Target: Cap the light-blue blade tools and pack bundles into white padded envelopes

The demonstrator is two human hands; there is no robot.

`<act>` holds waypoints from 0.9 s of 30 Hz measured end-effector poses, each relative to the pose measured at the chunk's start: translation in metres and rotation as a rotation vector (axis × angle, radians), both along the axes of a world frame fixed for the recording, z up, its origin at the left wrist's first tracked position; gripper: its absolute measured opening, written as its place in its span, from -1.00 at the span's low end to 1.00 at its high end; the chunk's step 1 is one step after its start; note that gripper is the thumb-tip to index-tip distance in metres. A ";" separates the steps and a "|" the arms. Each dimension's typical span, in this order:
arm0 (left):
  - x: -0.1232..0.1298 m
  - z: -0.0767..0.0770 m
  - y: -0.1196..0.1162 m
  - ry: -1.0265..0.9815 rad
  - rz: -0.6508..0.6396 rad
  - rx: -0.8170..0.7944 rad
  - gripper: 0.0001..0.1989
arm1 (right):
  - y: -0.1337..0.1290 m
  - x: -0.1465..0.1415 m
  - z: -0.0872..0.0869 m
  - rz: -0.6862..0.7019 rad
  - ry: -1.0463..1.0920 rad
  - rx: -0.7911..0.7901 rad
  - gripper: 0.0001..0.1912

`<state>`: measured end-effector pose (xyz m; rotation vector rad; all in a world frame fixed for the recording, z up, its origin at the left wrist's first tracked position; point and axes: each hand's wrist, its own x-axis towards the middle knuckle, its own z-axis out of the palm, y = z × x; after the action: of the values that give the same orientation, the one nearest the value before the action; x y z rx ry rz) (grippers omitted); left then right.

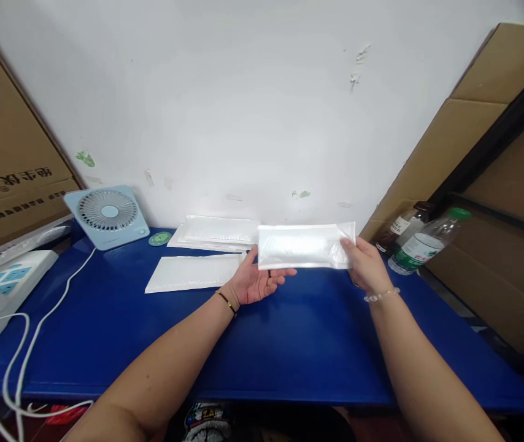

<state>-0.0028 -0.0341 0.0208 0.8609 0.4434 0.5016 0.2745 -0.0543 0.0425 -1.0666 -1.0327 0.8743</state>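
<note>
White wall [243, 110] rises behind a blue worktop [317, 350]. Just right of centre, right hand [369, 267] pinches one end of a white padded packet [299, 247]; left hand [256, 283], palm up, fingers loosely spread, probably steadies its lower left corner, keeping it level. Forearms converge from the frame's lower corners.

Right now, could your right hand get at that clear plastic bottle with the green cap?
Probably yes: the green-capped bottle is close by the right hand, and nothing seems to stand between them, though that hand must first release the flat white packet.
</note>
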 end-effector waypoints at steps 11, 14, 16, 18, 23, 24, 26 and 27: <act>-0.048 0.041 -0.005 0.750 -0.032 1.044 -0.27 | 0.099 0.006 -0.030 -0.145 -0.423 -0.408 -0.91; -0.087 0.047 0.007 1.204 0.102 1.142 0.04 | 0.106 0.000 -0.029 -0.214 -0.552 -0.402 -0.89; -0.104 0.041 0.019 1.508 0.083 1.073 0.19 | 0.103 -0.004 -0.026 -0.281 -0.654 -0.367 -0.70; -0.113 0.032 0.030 1.604 -0.006 1.035 0.24 | 0.093 -0.012 -0.022 -0.342 -0.818 -0.291 -0.54; -0.106 0.021 0.035 1.603 -0.041 1.197 -0.22 | 0.037 -0.047 -0.015 -0.110 -0.949 -0.031 -0.60; -0.101 0.021 0.032 1.585 -0.042 1.244 -0.33 | 0.025 -0.054 -0.015 -0.024 -0.918 0.009 -0.59; -0.090 0.022 0.027 1.520 -0.053 1.351 -0.49 | 0.003 -0.065 -0.018 0.094 -0.878 0.019 -0.59; -0.083 0.023 0.024 1.482 -0.059 1.405 -0.53 | -0.005 -0.068 -0.020 0.121 -0.857 0.007 -0.58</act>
<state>-0.0862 -0.0104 0.0442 2.5942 1.4609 -0.0783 0.2063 -0.0592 0.0226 -1.4229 -1.8173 0.4880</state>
